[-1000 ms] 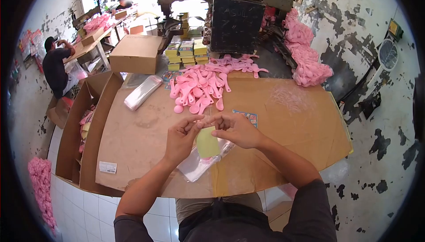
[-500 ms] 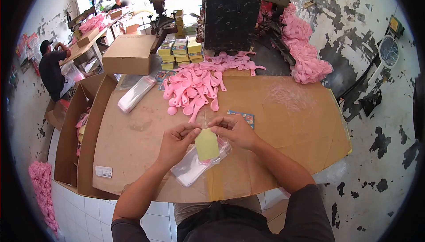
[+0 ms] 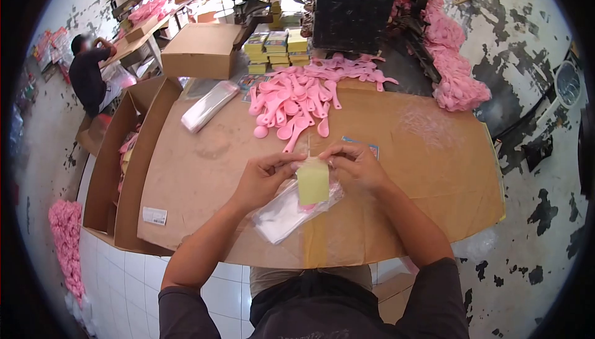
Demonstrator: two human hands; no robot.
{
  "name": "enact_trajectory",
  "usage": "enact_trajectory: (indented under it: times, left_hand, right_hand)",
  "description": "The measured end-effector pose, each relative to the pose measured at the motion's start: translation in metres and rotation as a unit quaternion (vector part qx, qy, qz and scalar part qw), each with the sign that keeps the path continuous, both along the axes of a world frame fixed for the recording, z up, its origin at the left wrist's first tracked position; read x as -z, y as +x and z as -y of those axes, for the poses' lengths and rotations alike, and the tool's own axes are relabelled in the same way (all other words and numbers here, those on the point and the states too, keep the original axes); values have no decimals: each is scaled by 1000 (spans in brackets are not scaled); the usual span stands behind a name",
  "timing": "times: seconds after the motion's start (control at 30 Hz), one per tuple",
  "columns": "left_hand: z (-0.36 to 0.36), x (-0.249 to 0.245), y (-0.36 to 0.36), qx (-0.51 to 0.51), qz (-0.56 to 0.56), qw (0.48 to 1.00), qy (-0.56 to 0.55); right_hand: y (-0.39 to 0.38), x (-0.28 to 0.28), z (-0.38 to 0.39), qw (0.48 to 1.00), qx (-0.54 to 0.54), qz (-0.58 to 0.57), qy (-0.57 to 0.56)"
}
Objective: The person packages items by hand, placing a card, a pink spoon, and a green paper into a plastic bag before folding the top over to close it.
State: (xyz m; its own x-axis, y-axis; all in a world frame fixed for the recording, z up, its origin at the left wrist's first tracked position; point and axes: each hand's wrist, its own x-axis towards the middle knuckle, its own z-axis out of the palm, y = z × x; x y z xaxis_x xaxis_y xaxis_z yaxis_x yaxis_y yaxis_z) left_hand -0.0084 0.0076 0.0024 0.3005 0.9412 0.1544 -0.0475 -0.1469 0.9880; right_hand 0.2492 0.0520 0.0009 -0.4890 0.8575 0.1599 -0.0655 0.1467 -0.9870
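A yellow-green card (image 3: 313, 184) hangs between my hands, seemingly inside a clear plastic bag whose top edge is pinched at both corners. My left hand (image 3: 268, 178) has its fingertips closed on the bag's left corner. At the right corner my right hand (image 3: 356, 164) pinches the same bag. Something pink shows just under the card. Beneath it a stack of clear plastic bags (image 3: 279, 218) lies on the cardboard-covered table (image 3: 204, 190). Beyond my hands is a heap of pink spoons (image 3: 291, 100), one with its handle pointing towards my left hand.
A blue printed card (image 3: 372, 150) lies behind my right hand. More plastic bags (image 3: 209, 106), card stacks (image 3: 276, 44) and a closed carton (image 3: 201, 48) stand farther back. An open carton (image 3: 133, 171) is at left, pink netting (image 3: 458, 79) at back right. A person (image 3: 90, 79) sits far left.
The view has shifted, so the table and hands appear farther right and higher. Clear plastic now shows above the card's top edge, between my fingertips.
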Motion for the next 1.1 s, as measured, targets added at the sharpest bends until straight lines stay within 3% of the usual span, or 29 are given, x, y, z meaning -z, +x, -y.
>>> enact_trajectory:
  times: [0.07, 0.17, 0.27, 0.37, 0.73, 0.83, 0.93, 0.97, 1.07, 1.1]
  left_hand:
    - [-1, 0, -2, 20, 17, 1000, -10]
    - [-4, -1, -4, 54, 147, 985, -78]
    - [-5, 1, -4, 45, 130, 985, -108]
    - [-4, 1, 0, 14, 17, 999, -50]
    - [-5, 2, 2, 19, 9, 998, -65]
    - [-6, 3, 0, 4, 18, 999, -44]
    - [-7, 1, 1, -6, 62, 998, -14]
    - [-7, -1, 3, -8, 83, 997, -4]
    - [-3, -7, 4, -22, -12, 998, 49]
    - [-3, -7, 1, 4, -18, 1000, 13]
  right_hand:
    - [4, -3, -1, 1000, -11, -2, 0]
    - [7, -5, -2, 1000, -24, -4, -9]
    - [5, -11, 2, 999, -17, 37, 11]
    - [3, -8, 2, 999, -37, 14, -3]
    - [3, -2, -1, 999, -24, 20, -33]
    - [-1, -13, 8, 997, -71, -2, -34]
    - [1, -9, 6, 991, -100, 87, -15]
    - [1, -9, 6, 993, -98, 69, -16]
    - [-2, -12, 6, 996, -83, 15, -19]
    - [-4, -14, 6, 997, -74, -3, -21]
